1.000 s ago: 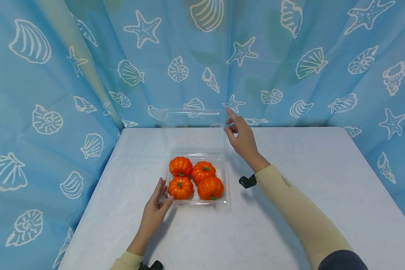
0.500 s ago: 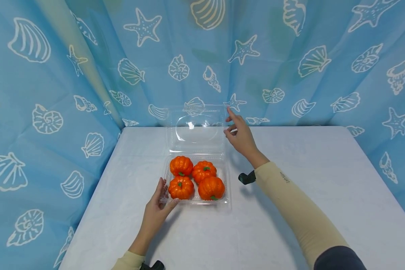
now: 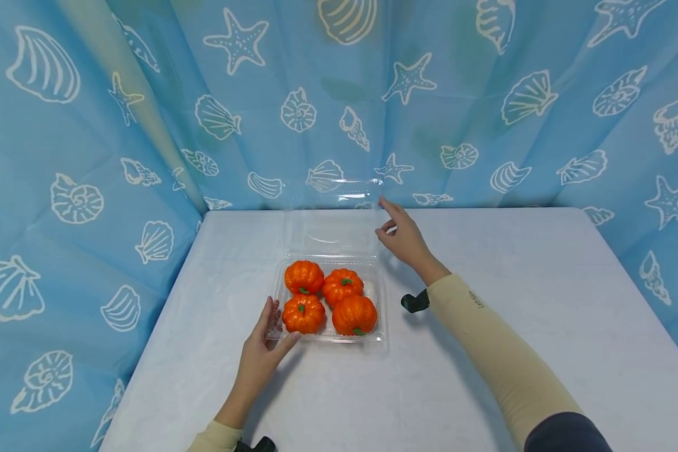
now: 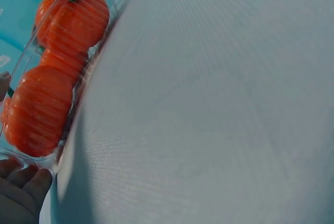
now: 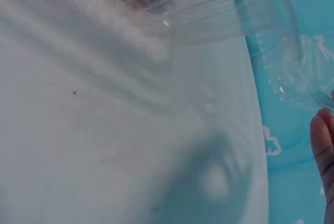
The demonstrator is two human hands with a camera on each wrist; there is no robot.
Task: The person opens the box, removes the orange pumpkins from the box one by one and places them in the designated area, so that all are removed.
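Note:
A clear plastic clamshell box (image 3: 373, 336) stands on the table, holding several orange toy pumpkins (image 3: 355, 315) with green stems. Its see-through lid (image 3: 330, 232) is raised at the back. My left hand (image 3: 260, 358) holds the box's front left corner, with the thumb along the front rim and the fingers against the left wall. In the left wrist view, those fingers (image 4: 36, 185) touch the end of the box. Near the lid's right edge is my right hand (image 3: 407, 238), index finger stretched toward it. Whether that fingertip presses the lid is hard to tell.
A white-covered table (image 3: 514, 270) extends around the box. Behind and to the left hangs a blue curtain (image 3: 164, 144) with white shells and starfish. Dark wrist cameras (image 3: 415, 303) are worn on both wrists.
The lid's reflections and tilt have shifted slightly, and my right hand has come down a little beside it. My left thumb has slid slightly right along the front rim. The pumpkins keep their places.

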